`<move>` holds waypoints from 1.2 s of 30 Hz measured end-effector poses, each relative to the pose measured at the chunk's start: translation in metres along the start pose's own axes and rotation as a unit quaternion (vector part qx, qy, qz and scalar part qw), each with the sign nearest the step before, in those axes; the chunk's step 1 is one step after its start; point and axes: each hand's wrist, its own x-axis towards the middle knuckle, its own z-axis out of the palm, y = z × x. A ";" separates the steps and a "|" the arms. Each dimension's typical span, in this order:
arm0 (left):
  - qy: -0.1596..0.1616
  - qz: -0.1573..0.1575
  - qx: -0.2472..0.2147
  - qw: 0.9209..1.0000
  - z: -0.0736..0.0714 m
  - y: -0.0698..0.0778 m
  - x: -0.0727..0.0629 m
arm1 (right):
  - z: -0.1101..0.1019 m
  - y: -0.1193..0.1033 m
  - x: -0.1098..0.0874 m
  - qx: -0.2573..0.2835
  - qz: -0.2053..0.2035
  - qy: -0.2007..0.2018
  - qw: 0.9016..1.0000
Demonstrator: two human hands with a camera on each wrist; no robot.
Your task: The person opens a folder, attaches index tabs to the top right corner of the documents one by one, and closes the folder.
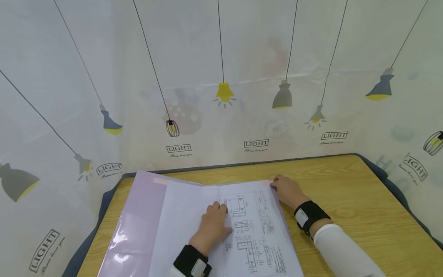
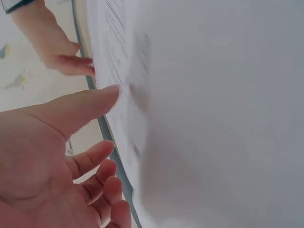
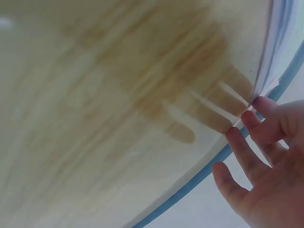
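Note:
A lilac folder [image 1: 138,223] lies open, with white pages in it. The right-hand page [image 1: 254,231] carries printed technical drawings; the left-hand page [image 1: 187,215] looks blank. My left hand [image 1: 212,225] rests near the inner fold, beside the drawings. In the left wrist view, the left hand's fingers [image 2: 107,171] are loosely bent and hold nothing. At the folder's top right corner, my right hand [image 1: 290,192] pinches the edge with thumb and fingertips. The right wrist view shows those fingertips [image 3: 249,118] against the page edge; how many sheets lie between them I cannot tell.
The folder lies on a wood-grain table [image 1: 349,200] with a dark rim [image 1: 372,169]. Behind and around the table hangs a pale curtain [image 1: 221,127] printed with lamps. Black bands [image 1: 309,217] circle both wrists, and a white sleeve [image 1: 346,250] covers the right forearm.

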 end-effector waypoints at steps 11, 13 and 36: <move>-0.016 0.087 0.021 0.996 0.003 0.046 0.037 | -0.005 -0.002 0.001 -0.002 0.012 -0.022 1.000; -0.026 0.093 0.020 0.995 0.006 0.049 0.047 | -0.005 -0.001 0.002 -0.003 0.011 -0.023 1.000; -0.010 0.076 0.166 0.983 0.029 0.090 0.091 | -0.012 -0.007 0.005 -0.001 0.019 -0.040 0.999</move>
